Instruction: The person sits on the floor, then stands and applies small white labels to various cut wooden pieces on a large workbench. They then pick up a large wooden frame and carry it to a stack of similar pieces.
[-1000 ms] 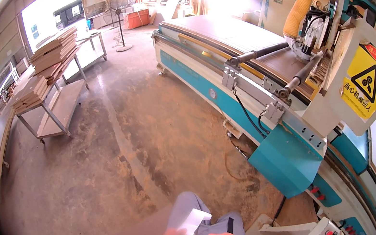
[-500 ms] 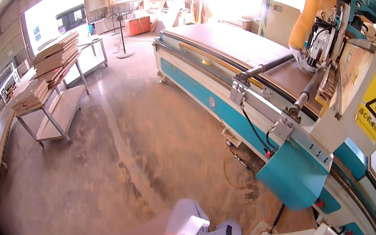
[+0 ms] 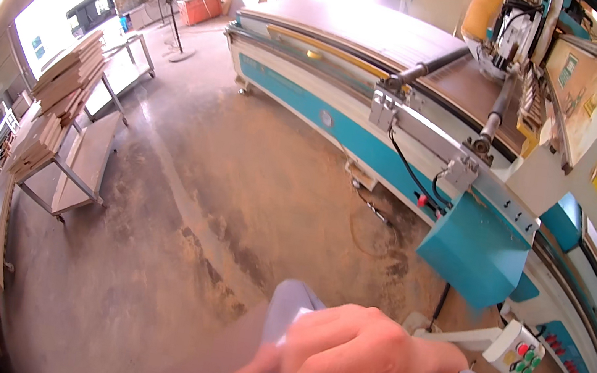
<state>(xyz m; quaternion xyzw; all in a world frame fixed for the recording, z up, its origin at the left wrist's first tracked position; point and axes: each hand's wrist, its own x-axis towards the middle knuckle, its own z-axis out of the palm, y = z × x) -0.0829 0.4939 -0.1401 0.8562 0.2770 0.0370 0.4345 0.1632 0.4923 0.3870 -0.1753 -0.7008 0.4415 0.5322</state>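
In front of my lap, my left hand (image 3: 267,355) is closed on a white flat piece, perhaps paper (image 3: 301,314). Most of this hand and of the piece lies behind my right hand (image 3: 358,354). The right hand reaches across from the right with its fingers curled. It lies over the white piece in the view. Whether anything is between its fingers is hidden, and the fingertips are blurred.
A long cutting machine with a flat bed (image 3: 315,23) and teal panels stands at the right. Near my right side is a button box (image 3: 513,351) on an arm. Stacked boards (image 3: 67,82) rest on a metal trolley (image 3: 75,185) at left. A cable trails on the floor.
My right hand has come up and across in front of my left hand, covering much of the white piece. The view has shifted slightly, so the machine and trolley sit higher.
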